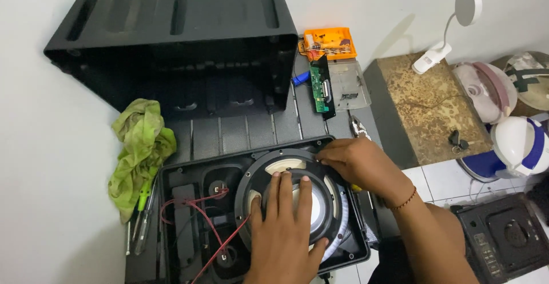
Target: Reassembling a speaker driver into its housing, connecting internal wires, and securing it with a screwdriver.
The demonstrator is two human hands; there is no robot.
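Speaker driver (297, 204), seated in the open black panel (183, 204), was pressed under the flat, spread fingers of the left hand (283, 229). Its upper rim was pinched by the curled fingers of the right hand (357, 164). Red wires (214, 235) were seen alongside, a green rag (140, 147) beyond, and the black housing (171, 49) farthest.

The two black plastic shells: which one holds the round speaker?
The near shell, lying open under both hands, holds the speaker; the far shell stands hollow on its side.
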